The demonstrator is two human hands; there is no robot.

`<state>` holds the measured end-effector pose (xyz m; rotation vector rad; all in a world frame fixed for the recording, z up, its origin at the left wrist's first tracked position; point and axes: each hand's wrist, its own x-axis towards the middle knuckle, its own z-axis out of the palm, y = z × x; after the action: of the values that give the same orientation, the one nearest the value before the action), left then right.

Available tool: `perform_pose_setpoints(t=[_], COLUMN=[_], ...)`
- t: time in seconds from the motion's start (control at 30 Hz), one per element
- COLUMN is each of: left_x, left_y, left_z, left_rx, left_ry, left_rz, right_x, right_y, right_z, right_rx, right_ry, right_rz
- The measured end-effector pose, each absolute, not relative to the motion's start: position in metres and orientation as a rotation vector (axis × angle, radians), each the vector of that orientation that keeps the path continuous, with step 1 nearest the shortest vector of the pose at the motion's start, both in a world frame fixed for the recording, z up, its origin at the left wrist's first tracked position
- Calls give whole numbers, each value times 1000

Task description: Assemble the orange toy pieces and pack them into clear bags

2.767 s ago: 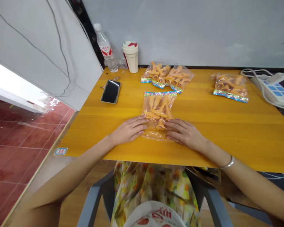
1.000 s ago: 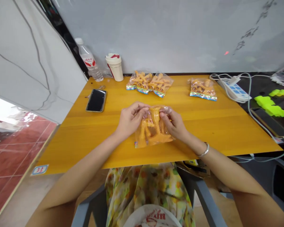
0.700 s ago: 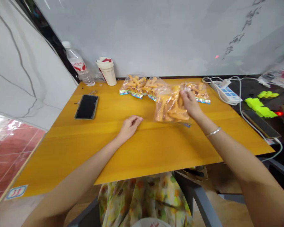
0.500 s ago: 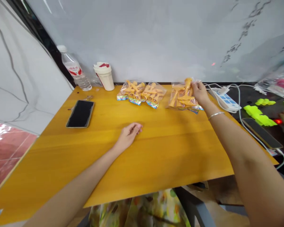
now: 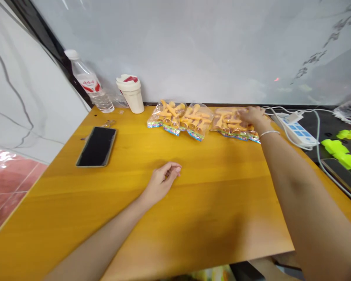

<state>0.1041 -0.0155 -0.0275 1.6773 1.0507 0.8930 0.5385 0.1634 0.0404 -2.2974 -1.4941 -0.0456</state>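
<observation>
The clear plastic bag of orange snack pieces lies flat at the right end of a row along the back of the wooden table, its printed strip toward the person. The left hand is nearest, resting on the bare wood with its fingers loosely curled and holding nothing. Beyond it to the left lies a black smartphone. The right hand sits on the far right part of the bag, with the fingers lying low across the film. Whether they pinch it or only press on it cannot be told. A silver bangle circles that wrist.

The bag touches the middle bag, which sits beside the left bag, so a hard sideways push could shove all three out of line. Slippery film could also let the bag skid from under the fingers, and heavy pressure could strain its seal. Its right corner lies near the white power strip and its cables, where a slide might snag.

Compared with the picture just before, the bag no longer stands lifted in the hand's grasp. It now lies on the table, lower and flatter in the row.
</observation>
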Motion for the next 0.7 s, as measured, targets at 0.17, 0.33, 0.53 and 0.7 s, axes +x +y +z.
perform_pose_setpoints(t=[0.17,0.33,0.53,0.7], left_x=[105,107,97,85], left_y=[-14,-11,-5,8], left_z=[-30,-35,-37,-41], left_rx=[1605,1484,1425,1251], left_ry=[1037,976,1011,1068], left_rz=[914,967,1151,1223], right_x=[468,374,332,299], right_y=[122,72,31,-48], right_z=[45,16,2,0], right_rx=[-2070,-2155,-2057,-1634], right_ry=[-1619,-2003,-2049,-2353], right_rz=[-377,6,174,468])
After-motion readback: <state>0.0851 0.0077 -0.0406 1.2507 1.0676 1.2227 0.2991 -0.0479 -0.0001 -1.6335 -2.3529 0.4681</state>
